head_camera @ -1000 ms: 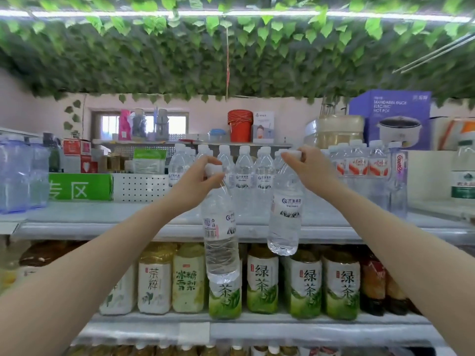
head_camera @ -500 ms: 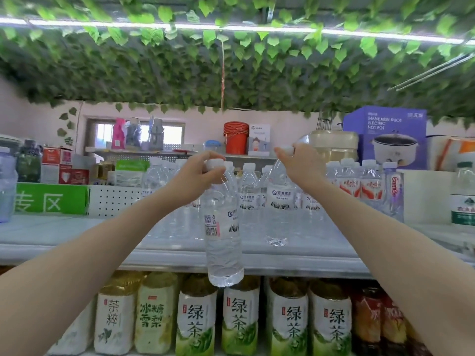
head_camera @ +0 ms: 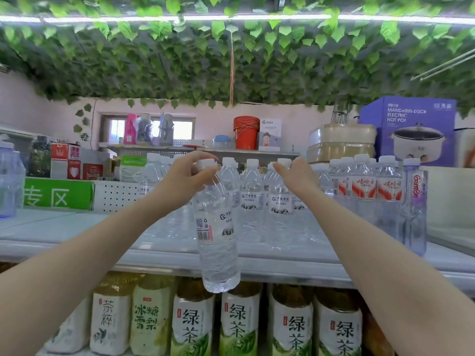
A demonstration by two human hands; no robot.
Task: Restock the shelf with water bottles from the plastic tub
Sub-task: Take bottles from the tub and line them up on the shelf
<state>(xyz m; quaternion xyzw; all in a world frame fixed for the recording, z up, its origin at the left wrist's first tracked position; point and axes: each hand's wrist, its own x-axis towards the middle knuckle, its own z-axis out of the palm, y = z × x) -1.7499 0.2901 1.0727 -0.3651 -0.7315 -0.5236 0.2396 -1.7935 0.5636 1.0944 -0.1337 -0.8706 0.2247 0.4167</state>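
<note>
Behind the right hand (head_camera: 295,179), a water bottle (head_camera: 281,222), neck hidden.

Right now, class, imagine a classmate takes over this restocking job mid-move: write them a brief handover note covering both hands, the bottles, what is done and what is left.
Left hand: grips the hanging bottle by its cap, in front of the shelf edge, with its base below the lip.
Right hand: pinches the cap of the second bottle, which seems to stand in the row on the shelf.
Done: several water bottles are lined up.
Left: release the second bottle and lift the hanging bottle in beside it. The tub is out of view.
</note>
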